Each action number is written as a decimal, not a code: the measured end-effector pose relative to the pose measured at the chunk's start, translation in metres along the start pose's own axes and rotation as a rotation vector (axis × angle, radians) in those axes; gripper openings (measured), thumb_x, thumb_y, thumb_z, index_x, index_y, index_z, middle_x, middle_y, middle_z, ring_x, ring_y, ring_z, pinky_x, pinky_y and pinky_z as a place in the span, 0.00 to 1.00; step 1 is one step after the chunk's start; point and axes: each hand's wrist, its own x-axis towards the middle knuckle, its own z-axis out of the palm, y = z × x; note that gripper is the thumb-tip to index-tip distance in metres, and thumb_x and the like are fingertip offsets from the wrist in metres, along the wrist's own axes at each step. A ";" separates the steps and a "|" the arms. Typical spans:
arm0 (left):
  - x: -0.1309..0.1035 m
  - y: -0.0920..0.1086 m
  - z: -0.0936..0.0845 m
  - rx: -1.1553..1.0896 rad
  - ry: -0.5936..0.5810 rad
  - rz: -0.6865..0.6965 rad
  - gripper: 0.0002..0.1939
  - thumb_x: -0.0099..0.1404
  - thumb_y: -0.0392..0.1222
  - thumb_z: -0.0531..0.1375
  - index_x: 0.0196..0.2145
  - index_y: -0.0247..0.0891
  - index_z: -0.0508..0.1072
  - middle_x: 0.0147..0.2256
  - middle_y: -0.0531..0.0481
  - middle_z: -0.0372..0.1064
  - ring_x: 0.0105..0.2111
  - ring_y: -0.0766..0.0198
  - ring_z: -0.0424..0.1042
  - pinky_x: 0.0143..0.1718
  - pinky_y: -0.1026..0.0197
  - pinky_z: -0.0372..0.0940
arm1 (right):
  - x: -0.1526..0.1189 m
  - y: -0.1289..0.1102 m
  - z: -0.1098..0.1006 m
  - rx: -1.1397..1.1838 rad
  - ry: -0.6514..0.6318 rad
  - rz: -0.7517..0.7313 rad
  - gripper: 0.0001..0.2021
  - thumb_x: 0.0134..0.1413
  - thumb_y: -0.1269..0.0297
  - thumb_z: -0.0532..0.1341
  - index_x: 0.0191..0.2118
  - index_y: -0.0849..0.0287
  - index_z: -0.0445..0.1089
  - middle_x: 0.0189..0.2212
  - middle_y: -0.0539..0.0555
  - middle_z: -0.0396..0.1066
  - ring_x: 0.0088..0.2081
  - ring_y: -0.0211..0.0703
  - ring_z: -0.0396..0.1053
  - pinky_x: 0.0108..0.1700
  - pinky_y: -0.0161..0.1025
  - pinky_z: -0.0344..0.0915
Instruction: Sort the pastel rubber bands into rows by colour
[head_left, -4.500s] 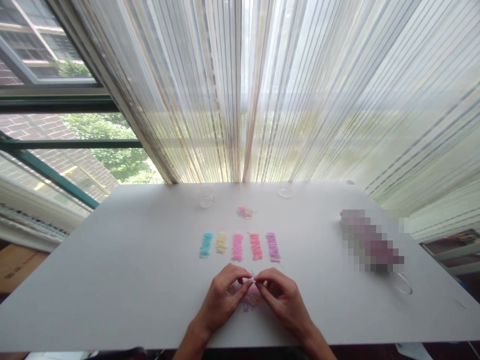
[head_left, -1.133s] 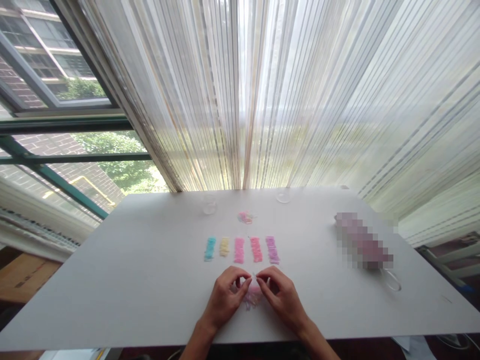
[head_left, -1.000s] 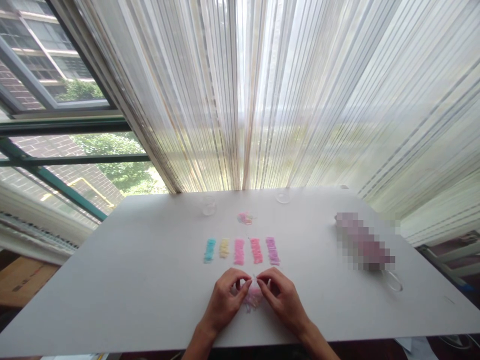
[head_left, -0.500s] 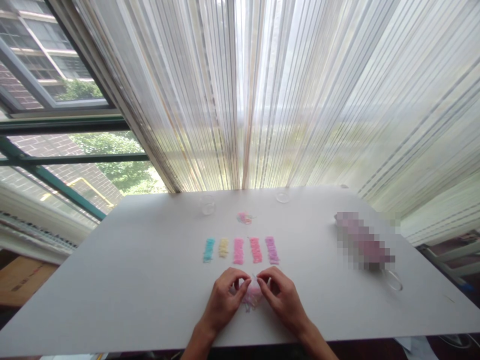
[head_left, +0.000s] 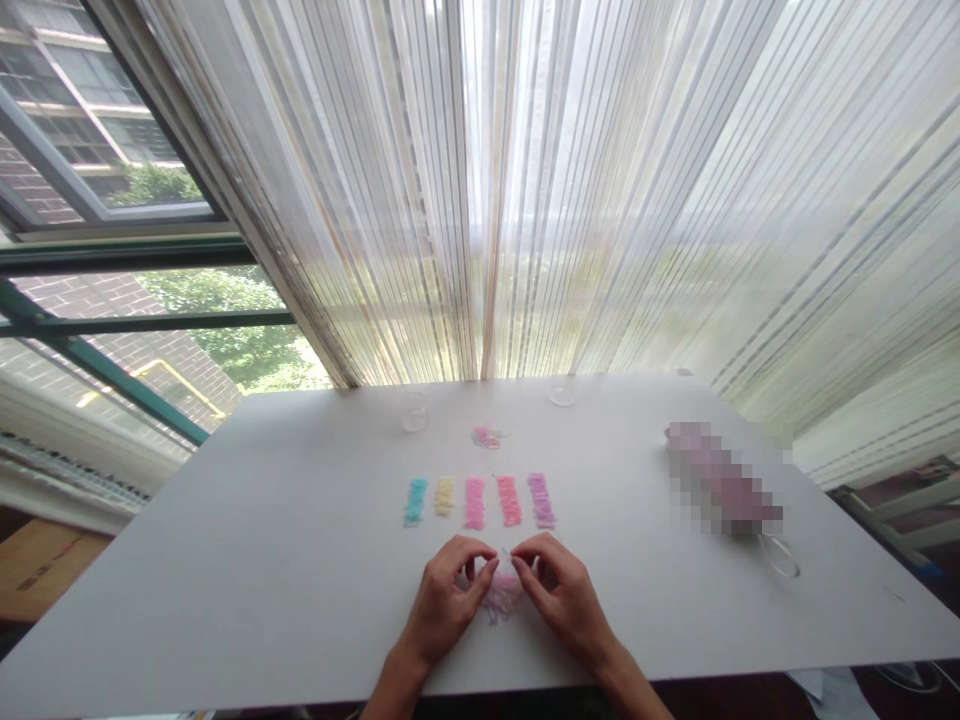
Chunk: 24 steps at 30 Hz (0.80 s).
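Note:
Close to the table's front edge, my left hand [head_left: 448, 598] and my right hand [head_left: 561, 588] face each other with thumb and forefinger pinched. A pale, thin bit shows between the fingertips, too small to name. Just beneath lies a loose heap of small pastel pieces [head_left: 501, 600], partly hidden by the hands. Beyond it, similar small pieces form colour-sorted columns: teal [head_left: 415, 502], pale yellow [head_left: 445, 496], pink [head_left: 475, 503], coral pink [head_left: 509, 500] and purple [head_left: 541, 500]. A smaller mixed pile [head_left: 487, 437] sits behind them.
A clear round container [head_left: 412, 412] and a clear round lid-like disc [head_left: 562, 396] stand at the back of the white table [head_left: 262, 560]. On the right lies a blurred-out pinkish long object [head_left: 720, 480] with a pale loop [head_left: 781, 557]. String curtains [head_left: 487, 200] hang behind.
The whole view has shifted slightly. Both hands keep their pinch over the heap, with hardly any movement.

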 end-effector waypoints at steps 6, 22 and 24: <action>0.002 0.002 -0.002 -0.004 0.021 -0.033 0.05 0.68 0.40 0.62 0.35 0.38 0.78 0.31 0.50 0.76 0.26 0.66 0.70 0.30 0.65 0.68 | -0.001 0.003 0.001 0.002 0.015 -0.002 0.07 0.66 0.62 0.60 0.38 0.56 0.75 0.31 0.53 0.75 0.28 0.39 0.70 0.30 0.34 0.68; 0.024 -0.007 -0.026 -0.028 -0.019 -0.061 0.10 0.70 0.46 0.62 0.36 0.38 0.80 0.35 0.46 0.77 0.25 0.67 0.66 0.27 0.66 0.66 | 0.001 0.003 0.002 -0.006 0.047 0.026 0.09 0.66 0.59 0.60 0.39 0.56 0.75 0.31 0.53 0.76 0.28 0.40 0.70 0.30 0.34 0.69; 0.023 -0.001 -0.022 -0.061 -0.070 -0.053 0.09 0.70 0.45 0.63 0.37 0.38 0.80 0.35 0.46 0.76 0.26 0.67 0.66 0.27 0.66 0.66 | 0.002 0.004 0.002 0.008 0.048 0.030 0.09 0.66 0.57 0.61 0.41 0.56 0.76 0.31 0.53 0.76 0.28 0.40 0.71 0.30 0.34 0.70</action>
